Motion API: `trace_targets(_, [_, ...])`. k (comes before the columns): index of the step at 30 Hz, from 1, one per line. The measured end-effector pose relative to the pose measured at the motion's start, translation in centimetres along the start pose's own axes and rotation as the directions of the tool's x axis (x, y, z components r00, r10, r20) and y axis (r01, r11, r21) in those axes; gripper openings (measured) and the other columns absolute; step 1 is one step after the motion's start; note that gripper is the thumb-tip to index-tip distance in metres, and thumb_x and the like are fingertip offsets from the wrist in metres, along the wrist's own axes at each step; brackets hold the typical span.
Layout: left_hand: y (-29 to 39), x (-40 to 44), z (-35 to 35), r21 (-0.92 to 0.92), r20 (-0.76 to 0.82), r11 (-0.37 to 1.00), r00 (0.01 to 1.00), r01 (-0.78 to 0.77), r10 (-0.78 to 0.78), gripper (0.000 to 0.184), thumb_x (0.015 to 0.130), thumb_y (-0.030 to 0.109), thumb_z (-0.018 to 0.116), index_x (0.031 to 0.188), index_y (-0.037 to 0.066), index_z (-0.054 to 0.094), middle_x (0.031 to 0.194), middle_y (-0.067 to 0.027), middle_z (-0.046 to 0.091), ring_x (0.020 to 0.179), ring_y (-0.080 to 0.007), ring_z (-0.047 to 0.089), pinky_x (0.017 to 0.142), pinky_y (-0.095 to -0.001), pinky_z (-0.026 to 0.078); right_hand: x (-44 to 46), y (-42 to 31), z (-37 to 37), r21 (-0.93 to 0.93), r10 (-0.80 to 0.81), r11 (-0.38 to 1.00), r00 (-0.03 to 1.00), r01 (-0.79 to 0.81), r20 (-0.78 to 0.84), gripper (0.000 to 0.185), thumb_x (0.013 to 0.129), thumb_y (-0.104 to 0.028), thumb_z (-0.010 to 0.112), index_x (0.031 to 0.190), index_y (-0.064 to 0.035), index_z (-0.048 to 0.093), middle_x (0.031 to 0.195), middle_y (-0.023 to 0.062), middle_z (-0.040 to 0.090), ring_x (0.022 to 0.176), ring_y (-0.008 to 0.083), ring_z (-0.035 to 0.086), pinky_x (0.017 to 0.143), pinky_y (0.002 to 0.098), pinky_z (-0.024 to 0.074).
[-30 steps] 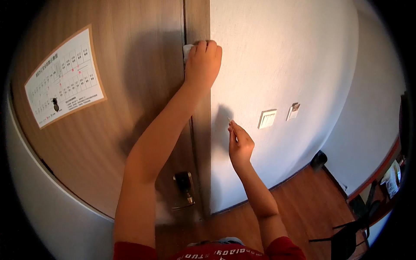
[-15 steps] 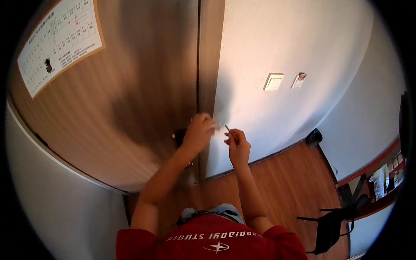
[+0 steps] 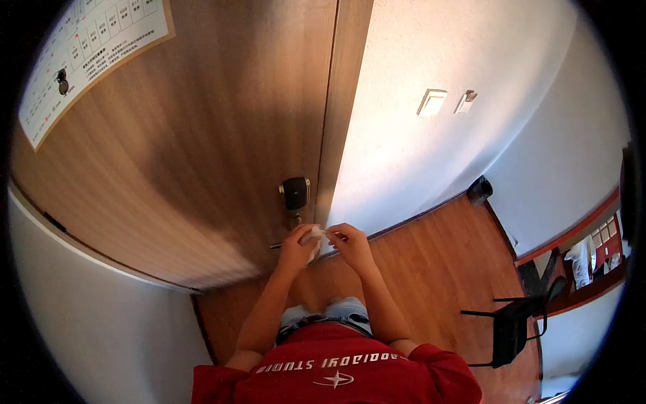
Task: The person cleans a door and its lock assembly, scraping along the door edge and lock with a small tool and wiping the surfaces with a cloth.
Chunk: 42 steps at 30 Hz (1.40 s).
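Observation:
Both of my hands meet at waist height in front of the wooden door (image 3: 229, 128), just below its lock. My left hand (image 3: 293, 250) is closed on a crumpled white piece (image 3: 315, 246) that looks like tissue or thin plastic. With fingertips pinched, my right hand (image 3: 352, 248) touches or nearly touches the right end of that white piece; what it grips is too small to make out. The black door lock (image 3: 295, 193) sits above my left hand. Beside that hand's left edge shows the tip of the lever handle (image 3: 275, 246).
A printed notice (image 3: 101, 50) hangs on the door. A light switch (image 3: 433, 102) and a card holder (image 3: 465, 102) are on the white wall. A black bin (image 3: 480, 190) stands in the corner. A black chair (image 3: 510, 337) is at the right, on the wooden floor (image 3: 431, 269).
Both hands have come down toward my body and closer together, leaving the lock uncovered. The white piece now shows in my left hand. The thin dark stick seen in my right hand no longer shows.

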<state>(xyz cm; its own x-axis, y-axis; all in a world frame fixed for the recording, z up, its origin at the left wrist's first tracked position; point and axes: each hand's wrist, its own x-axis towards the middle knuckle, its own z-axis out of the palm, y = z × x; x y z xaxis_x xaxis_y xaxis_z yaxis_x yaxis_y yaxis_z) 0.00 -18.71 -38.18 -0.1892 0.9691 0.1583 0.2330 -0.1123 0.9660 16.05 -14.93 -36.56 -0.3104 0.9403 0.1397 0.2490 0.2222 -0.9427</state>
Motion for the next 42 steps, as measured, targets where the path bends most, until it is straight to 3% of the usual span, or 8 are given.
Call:
trace_targets(14, [2.1,1.6,-4.9,0.184,0.186,0.882,0.896,-0.434,0.403,0.014,0.08,0.004,0.061,0.094,0.002,0.064,0.097,-0.0122,0.063,0.091,-0.0284,0.06,0.08,-0.035,0.048,-0.4,-2.1,2.1,0.134,0.065,0.989,0.997,-0.069,0.037,0.01,0.087,-0.007,0.062,0.094,0.0008,0.062,0.076,0.0042,0.063,0.069,0.0102,0.059,0.062,0.024,0.0484])
trace_targets(18, [5.3,2.8,-6.2,0.186,-0.065,0.9,0.909,-0.394,0.411,0.015,0.078,0.001,0.061,0.092,0.002,0.064,0.096,-0.0113,0.062,0.088,-0.028,0.059,0.08,-0.0372,0.047,2.4,-4.9,-0.2,0.095,-0.098,0.988,0.976,0.118,-0.195,0.015,0.089,-0.012,0.061,0.092,0.0027,0.062,0.081,0.0093,0.067,0.068,0.0122,0.06,0.062,0.0275,0.0497])
trace_targets(20, [5.6,4.5,-6.9,0.218,-0.171,0.879,0.87,-0.423,0.462,0.016,0.077,0.0,0.061,0.093,0.002,0.064,0.096,-0.0105,0.062,0.088,-0.0282,0.059,0.081,-0.0382,0.047,4.4,-6.7,-1.2,0.111,-0.173,0.967,0.915,0.227,-0.364,0.01,0.088,-0.006,0.061,0.092,0.0021,0.062,0.08,0.0082,0.066,0.068,0.0115,0.061,0.061,0.0275,0.0509])
trace_targets(22, [6.0,6.2,-6.9,0.538,-0.185,0.61,0.624,-0.582,0.759,0.02,0.075,-0.002,0.062,0.094,0.003,0.064,0.1,-0.0083,0.062,0.095,-0.028,0.056,0.083,-0.0405,0.045,6.3,-8.9,-2.2,0.051,-0.273,0.945,0.866,0.323,-0.418,0.008,0.085,-0.003,0.063,0.092,0.0004,0.061,0.083,0.0097,0.066,0.07,0.0135,0.063,0.061,0.0276,0.0515])
trace_targets(23, [6.6,6.8,-6.7,0.53,-0.183,0.607,0.619,-0.592,0.764,0.02,0.075,-0.002,0.062,0.094,0.003,0.064,0.1,-0.0083,0.062,0.095,-0.028,0.056,0.083,-0.0405,0.045,7.3,-9.9,-2.7,0.042,-0.278,0.945,0.86,0.326,-0.427,0.008,0.085,-0.003,0.063,0.092,0.0004,0.061,0.083,0.0097,0.066,0.07,0.0135,0.063,0.061,0.0276,0.0515])
trace_targets(28, [9.3,10.3,-7.5,0.764,-0.163,0.385,0.422,-0.518,0.892,0.03,0.073,-0.004,0.063,0.101,0.006,0.065,0.107,-0.0058,0.059,0.105,-0.0265,0.049,0.09,-0.0409,0.04,12.6,-16.3,-4.0,-0.416,-0.718,0.683,0.447,0.601,-0.533,0.009,0.079,0.002,0.065,0.085,0.0011,0.059,0.088,0.0149,0.063,0.071,0.0236,0.062,0.06,0.032,0.0506])
trace_targets(33, [9.5,13.2,-7.8,0.795,-0.15,0.345,0.389,-0.499,0.909,0.033,0.071,-0.004,0.064,0.102,0.006,0.065,0.106,-0.0046,0.058,0.103,-0.0256,0.05,0.09,-0.0407,0.04,18.2,-19.1,-5.3,-0.744,-0.906,0.421,0.202,0.519,-0.372,0.014,0.074,0.003,0.065,0.087,0.001,0.058,0.091,0.0163,0.061,0.083,0.0332,0.057,0.07,0.0385,0.0486])
trace_targets(42, [8.2,13.7,-8.5,0.783,-0.07,0.281,0.37,-0.555,0.926,0.032,0.068,0.001,0.063,0.1,0.007,0.064,0.104,-0.0064,0.06,0.101,-0.0294,0.051,0.092,-0.0439,0.038,21.2,-18.9,-5.3,-0.785,-0.892,0.447,0.151,0.43,-0.425,0.012,0.073,0.004,0.066,0.083,-0.0003,0.06,0.085,0.0143,0.062,0.072,0.0284,0.061,0.062,0.0347,0.0505])
